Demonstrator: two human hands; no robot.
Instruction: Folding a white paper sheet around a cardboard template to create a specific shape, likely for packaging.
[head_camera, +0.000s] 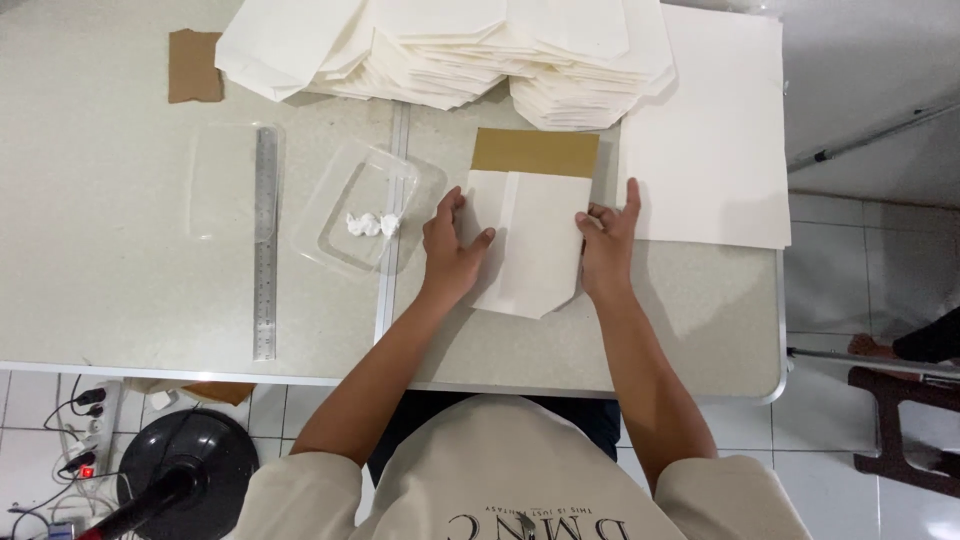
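Observation:
A folded cream paper sheet (530, 245) lies on the table, wrapped around a brown cardboard template (535, 152) whose top edge sticks out. Its lower end comes to a point. My left hand (452, 250) rests flat on the sheet's left edge, fingers spread, pressing the fold. My right hand (608, 245) presses the right edge, thumb on the paper and fingers raised. Neither hand grips anything.
A heap of folded cream paper pieces (450, 45) fills the table's far side. Flat cream sheets (715, 130) lie at right. A clear plastic tray (365, 205) with white paste, a steel ruler (265, 240) and a cardboard scrap (193, 65) lie at left. The table edge (300, 378) is near me.

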